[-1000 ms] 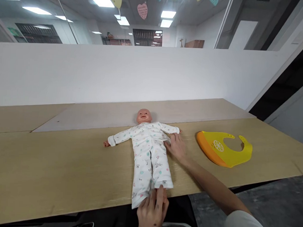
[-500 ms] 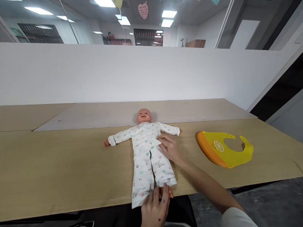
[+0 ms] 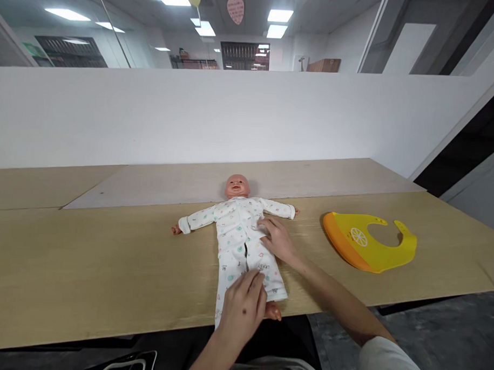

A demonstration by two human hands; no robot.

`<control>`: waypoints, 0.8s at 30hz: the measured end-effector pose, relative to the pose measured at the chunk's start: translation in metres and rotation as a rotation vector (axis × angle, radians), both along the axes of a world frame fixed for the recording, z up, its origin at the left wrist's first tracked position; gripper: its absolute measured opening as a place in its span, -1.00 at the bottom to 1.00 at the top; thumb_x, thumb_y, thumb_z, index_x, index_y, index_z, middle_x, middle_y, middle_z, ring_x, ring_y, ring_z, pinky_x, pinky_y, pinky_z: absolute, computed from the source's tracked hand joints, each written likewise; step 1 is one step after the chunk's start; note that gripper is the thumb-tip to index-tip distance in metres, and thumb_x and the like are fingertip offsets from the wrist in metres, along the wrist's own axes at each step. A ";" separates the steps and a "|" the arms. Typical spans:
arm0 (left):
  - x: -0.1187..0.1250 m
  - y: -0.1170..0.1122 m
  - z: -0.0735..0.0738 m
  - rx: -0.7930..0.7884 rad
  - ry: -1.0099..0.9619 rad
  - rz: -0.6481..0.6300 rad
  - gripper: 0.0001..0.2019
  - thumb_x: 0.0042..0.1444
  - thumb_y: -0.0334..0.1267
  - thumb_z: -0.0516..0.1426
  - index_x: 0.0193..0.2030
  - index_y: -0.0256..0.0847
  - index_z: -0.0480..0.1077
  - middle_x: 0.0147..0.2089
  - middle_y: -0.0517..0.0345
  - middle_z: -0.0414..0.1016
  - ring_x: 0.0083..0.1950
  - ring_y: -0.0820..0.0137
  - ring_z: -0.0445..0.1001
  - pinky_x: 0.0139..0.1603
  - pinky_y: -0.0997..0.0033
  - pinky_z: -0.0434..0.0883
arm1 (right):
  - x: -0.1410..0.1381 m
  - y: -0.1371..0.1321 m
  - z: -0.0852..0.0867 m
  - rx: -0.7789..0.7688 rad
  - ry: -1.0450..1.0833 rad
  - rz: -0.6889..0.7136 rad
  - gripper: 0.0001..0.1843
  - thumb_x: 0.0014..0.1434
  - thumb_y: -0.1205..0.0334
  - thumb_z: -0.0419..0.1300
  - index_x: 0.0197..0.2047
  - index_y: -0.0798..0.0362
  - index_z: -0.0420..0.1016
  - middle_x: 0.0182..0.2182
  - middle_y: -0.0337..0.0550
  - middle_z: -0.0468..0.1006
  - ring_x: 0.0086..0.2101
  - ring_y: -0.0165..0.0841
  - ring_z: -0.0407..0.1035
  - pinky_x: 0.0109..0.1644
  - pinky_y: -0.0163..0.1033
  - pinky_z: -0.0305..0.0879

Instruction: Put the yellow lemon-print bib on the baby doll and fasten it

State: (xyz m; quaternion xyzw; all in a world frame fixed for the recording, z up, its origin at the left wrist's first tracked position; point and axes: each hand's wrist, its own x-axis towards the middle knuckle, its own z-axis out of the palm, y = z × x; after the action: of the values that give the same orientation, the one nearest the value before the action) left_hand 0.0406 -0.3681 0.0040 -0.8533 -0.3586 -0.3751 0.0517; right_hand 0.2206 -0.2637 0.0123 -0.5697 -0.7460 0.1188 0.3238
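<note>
A baby doll (image 3: 238,187) lies face up on the table, head away from me. It wears a white printed romper (image 3: 231,233), with a dark gap between the legs. My right hand (image 3: 279,240) rests against the romper's waist on the right, thumb and fingers apart. Above the romper's lower legs is my left hand (image 3: 245,303), its fingers bent and close together; whatever lies under the fingertips is hidden. One bare doll foot (image 3: 273,310) sticks out of the right leg. The other leg's end is partly covered by my left hand.
A yellow bib (image 3: 374,243) with an orange pocket lies on the table (image 3: 106,272) to the right. Behind the table rises a white wall (image 3: 217,114) with glass above. The table's front edge runs just below the doll's feet.
My left hand has moved up from the doll's foot to over the romper legs. The right hand's fingers have parted from the raised flap at the waist, which now lies flatter.
</note>
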 end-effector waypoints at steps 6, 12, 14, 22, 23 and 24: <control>0.023 0.064 0.002 0.054 0.189 0.029 -0.68 0.19 -0.49 -0.02 -0.01 -0.42 0.48 0.15 -0.22 0.50 0.20 0.11 0.47 0.15 0.14 0.52 | 0.015 0.004 -0.007 -0.247 -0.083 -0.208 -0.66 0.27 0.25 0.05 0.05 0.18 0.44 -0.06 0.02 0.53 -0.08 -0.29 0.44 0.02 -0.24 0.30; 0.038 0.059 -0.009 0.127 0.277 0.088 -0.70 0.22 -0.41 0.02 0.00 -0.44 0.49 0.13 -0.22 0.51 0.14 0.12 0.49 0.15 0.10 0.49 | 0.015 0.012 -0.012 -0.331 -0.242 -0.235 -0.71 0.29 0.23 0.04 -0.15 0.20 0.54 -0.19 0.06 0.57 -0.19 -0.28 0.47 -0.13 -0.33 0.23; 0.038 0.060 -0.011 0.111 0.299 0.027 -0.68 0.23 -0.39 0.01 0.03 -0.42 0.48 0.15 -0.21 0.50 0.17 0.15 0.46 0.15 0.14 0.48 | 0.016 0.009 -0.007 -0.322 -0.257 -0.232 -0.73 0.26 0.23 0.08 -0.19 0.19 0.55 -0.22 0.04 0.58 -0.21 -0.28 0.47 -0.16 -0.34 0.22; 0.038 0.091 -0.017 0.019 0.259 0.031 -0.73 0.14 -0.31 0.07 -0.14 -0.42 0.51 -0.15 -0.21 0.56 -0.01 0.06 0.48 0.19 -0.02 0.37 | 0.011 -0.023 0.011 -0.197 -0.367 -0.211 -0.75 0.27 0.25 0.03 -0.22 0.13 0.53 -0.23 -0.01 0.59 -0.25 -0.24 0.48 -0.25 -0.29 0.16; 0.039 0.093 -0.019 0.013 0.252 0.044 -0.75 0.12 -0.31 0.07 -0.18 -0.41 0.52 -0.18 -0.21 0.55 -0.03 0.04 0.48 0.17 -0.03 0.38 | 0.009 -0.028 0.010 -0.210 -0.393 -0.203 -0.76 0.26 0.27 0.03 -0.20 0.12 0.52 -0.22 0.00 0.59 -0.24 -0.22 0.49 -0.25 -0.28 0.17; 0.040 0.095 -0.021 0.009 0.247 0.055 -0.76 0.11 -0.32 0.07 -0.20 -0.40 0.52 -0.19 -0.22 0.54 -0.03 0.03 0.47 0.16 -0.05 0.38 | 0.008 -0.031 0.008 -0.229 -0.416 -0.196 -0.76 0.25 0.29 0.03 -0.18 0.11 0.52 -0.21 0.00 0.59 -0.24 -0.21 0.50 -0.25 -0.28 0.17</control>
State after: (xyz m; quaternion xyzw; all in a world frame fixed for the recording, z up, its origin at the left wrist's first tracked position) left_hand 0.0805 -0.2735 -0.0168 -0.8826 -0.3709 -0.2674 0.1096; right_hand 0.2281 -0.2949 0.0203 -0.6843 -0.7195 0.0510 0.1067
